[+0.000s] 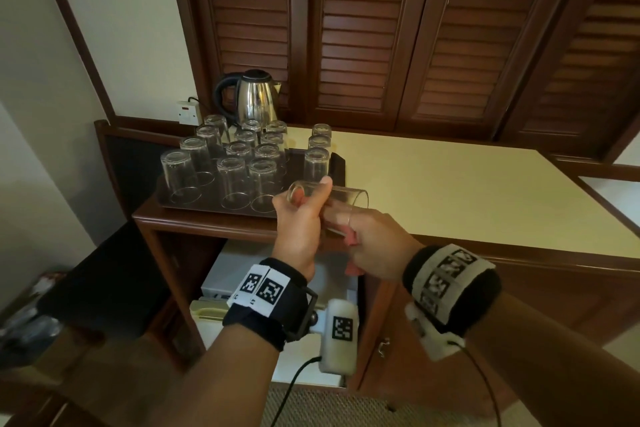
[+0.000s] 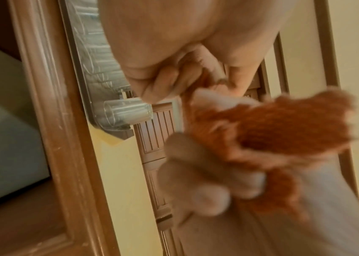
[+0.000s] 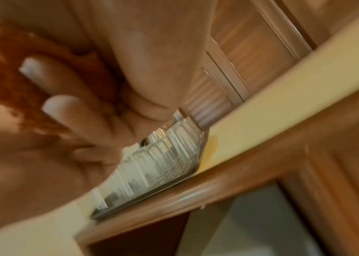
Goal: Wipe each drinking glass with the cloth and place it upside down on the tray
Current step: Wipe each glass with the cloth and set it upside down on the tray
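Two hands meet in front of the cabinet edge, just below the tray; the left hand (image 1: 298,215) wraps its fingers and thumb round a clear drinking glass (image 1: 329,201) held on its side in the air, base to the left and open mouth to the right; the right hand (image 1: 374,246) holds an orange-red cloth (image 2: 283,131) bunched in curled fingers, with the fingers reaching to the glass near its mouth; in the head view only a pink sliver of the cloth shows under that hand. Many other glasses (image 1: 235,180) stand upside down in rows on the dark tray (image 1: 337,163) at the left end of the cream countertop (image 1: 450,191); a steel kettle (image 1: 254,97) stands behind the tray; louvred wooden doors (image 1: 363,28) rise behind the counter.
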### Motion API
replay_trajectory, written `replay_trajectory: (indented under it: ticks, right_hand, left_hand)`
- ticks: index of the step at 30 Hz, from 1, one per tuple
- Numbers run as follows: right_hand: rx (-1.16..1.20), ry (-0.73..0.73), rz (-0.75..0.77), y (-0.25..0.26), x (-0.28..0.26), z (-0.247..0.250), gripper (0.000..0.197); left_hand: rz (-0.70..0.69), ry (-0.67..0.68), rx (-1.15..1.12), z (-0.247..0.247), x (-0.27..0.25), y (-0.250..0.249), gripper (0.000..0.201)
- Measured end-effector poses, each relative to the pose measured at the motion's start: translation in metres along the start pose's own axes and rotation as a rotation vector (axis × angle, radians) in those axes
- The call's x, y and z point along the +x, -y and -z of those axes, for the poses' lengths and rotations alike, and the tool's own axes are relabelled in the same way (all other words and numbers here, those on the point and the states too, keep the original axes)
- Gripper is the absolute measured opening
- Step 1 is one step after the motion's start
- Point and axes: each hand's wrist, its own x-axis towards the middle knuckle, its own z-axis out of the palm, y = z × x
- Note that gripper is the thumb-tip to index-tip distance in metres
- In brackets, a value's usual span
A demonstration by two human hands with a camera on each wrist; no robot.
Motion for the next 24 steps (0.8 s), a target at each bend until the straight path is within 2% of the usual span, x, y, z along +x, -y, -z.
replay_trajectory:
  ticks: [1,2,5,6,7,8,9,12,13,14,17,18,20,23,24]
  right_hand:
    - [-0.11,0.0,0.008,0.003,0.0,-0.003,0.086]
    - [-0.068,-0.006,0.017,0.003,0.001,-0.005,0.084]
    - [0.611,-0.011,-0.032,0.006,-0.001,-0.001,0.065]
    - [0.792,0.01,-0.07,0.007,-0.003,0.002,0.065]
    - [0.857,0.017,-0.092,0.007,-0.003,0.005,0.064]
    - [0.815,0.012,-0.092,0.008,-0.003,0.007,0.062]
    - [0.672,-0.003,-0.067,0.008,-0.001,0.006,0.061]
    - [0.057,-0.04,0.019,0.011,0.0,-0.001,0.076]
    - [-0.017,-0.039,0.033,0.013,0.001,-0.007,0.078]
    - [0.05,-0.045,0.045,0.014,0.001,-0.008,0.076]
    - [0.679,0.007,-0.058,0.019,0.001,-0.001,0.06]
    - [0.746,0.014,-0.084,0.016,0.002,0.002,0.058]
    - [0.603,-0.019,-0.065,0.01,0.005,0.005,0.062]
    - [-0.156,-0.022,0.052,0.004,0.008,0.001,0.083]
    - [-0.285,-0.016,0.049,0.005,0.009,-0.004,0.089]
  left_hand:
    - [0.001,-0.005,-0.022,-0.001,0.0,-0.001,0.046]
    - [-0.018,-0.008,-0.039,-0.002,0.0,-0.002,0.044]
    - [-0.103,0.053,-0.102,-0.005,-0.007,-0.004,0.046]
    - [-0.125,0.073,-0.11,-0.005,-0.008,-0.005,0.049]
    - [-0.137,0.08,-0.097,-0.004,-0.007,-0.006,0.05]
    - [-0.13,0.074,-0.075,-0.003,-0.005,-0.006,0.051]
    - [-0.107,0.059,-0.054,-0.002,-0.004,-0.007,0.051]
    - [-0.04,-0.004,-0.026,0.001,0.001,-0.007,0.051]
    - [-0.052,-0.006,-0.04,0.002,0.0,-0.006,0.045]
    - [-0.07,0.001,-0.06,0.002,-0.001,-0.006,0.041]
    - [-0.12,0.067,-0.156,0.004,-0.002,-0.003,0.046]
    - [-0.12,0.081,-0.156,0.004,-0.002,-0.003,0.048]
    - [-0.068,0.055,-0.071,0.006,0.002,-0.004,0.044]
    - [0.03,-0.003,-0.002,0.007,0.008,-0.008,0.046]
    - [0.041,-0.008,-0.037,0.006,0.009,-0.009,0.043]
